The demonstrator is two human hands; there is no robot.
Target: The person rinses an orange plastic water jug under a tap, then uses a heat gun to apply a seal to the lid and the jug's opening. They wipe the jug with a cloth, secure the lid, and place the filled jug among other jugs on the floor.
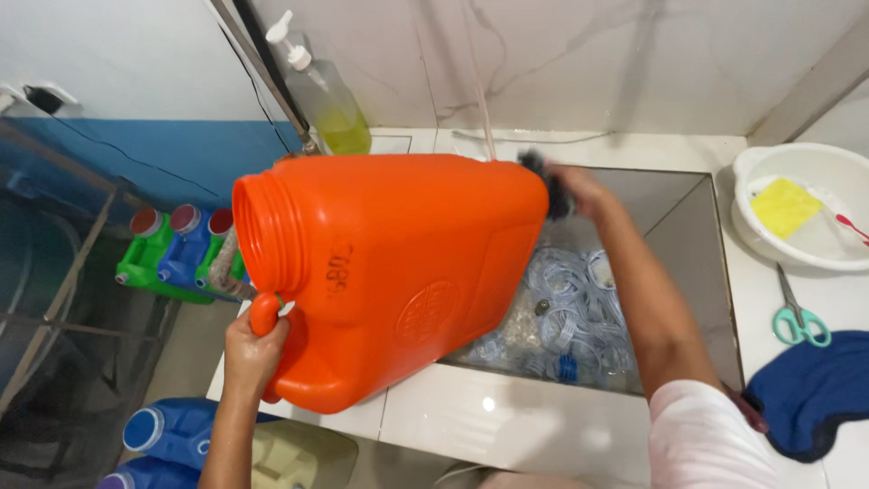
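Nearest the camera, the left hand (pixel 253 349) is clenched around the handle of a large orange jug (pixel 389 272), which lies tipped on its side over the white tiled tabletop (pixel 507 421), its wide open mouth turned to the left and its base reaching over the sink (pixel 688 217). Below the tabletop edge, blue containers (pixel 158 435) stand on the floor. To the right, a dark blue cloth (pixel 810 394) lies on the tabletop, with green-handled scissors (pixel 797 317) just beyond it. Inside the sink, a heap of clear plastic rings (pixel 579 312) sits under the jug's base. Farther on, the right hand (pixel 579 192) is closed on a dark scrubber (pixel 550 186) pressed against the jug's bottom end. A white basin (pixel 751 163) with a yellow sponge (pixel 784 206) stands at the far right, and a pump bottle (pixel 330 104) of yellow liquid against the wall.
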